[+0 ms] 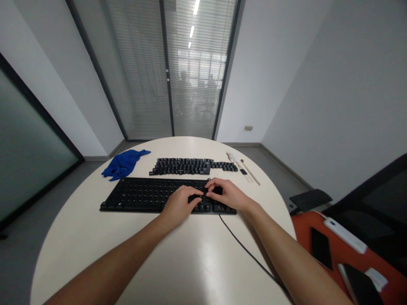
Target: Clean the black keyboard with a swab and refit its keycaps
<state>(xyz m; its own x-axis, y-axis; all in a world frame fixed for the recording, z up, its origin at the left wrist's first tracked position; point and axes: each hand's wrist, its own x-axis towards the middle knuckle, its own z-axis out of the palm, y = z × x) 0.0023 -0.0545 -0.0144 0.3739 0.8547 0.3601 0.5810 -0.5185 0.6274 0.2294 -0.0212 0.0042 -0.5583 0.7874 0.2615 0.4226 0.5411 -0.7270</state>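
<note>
A black keyboard lies on the table with most of its keycaps off; some caps show along its lower right edge. Over its right part, my left hand has thumb and index tips drawn close together. My right hand meets it there from the other side, fingers curled toward the thumb in a pinch. Whatever is between the fingertips is too small to make out. Behind the keyboard, loose black keycaps stand in rows, with a smaller group of keycaps to their right.
A crumpled blue cloth lies at the back left of the round white table. At the back right are a thin stick, a small wire tool with a black handle and white fluff. A cable runs under my right forearm. An orange chair seat holds a phone.
</note>
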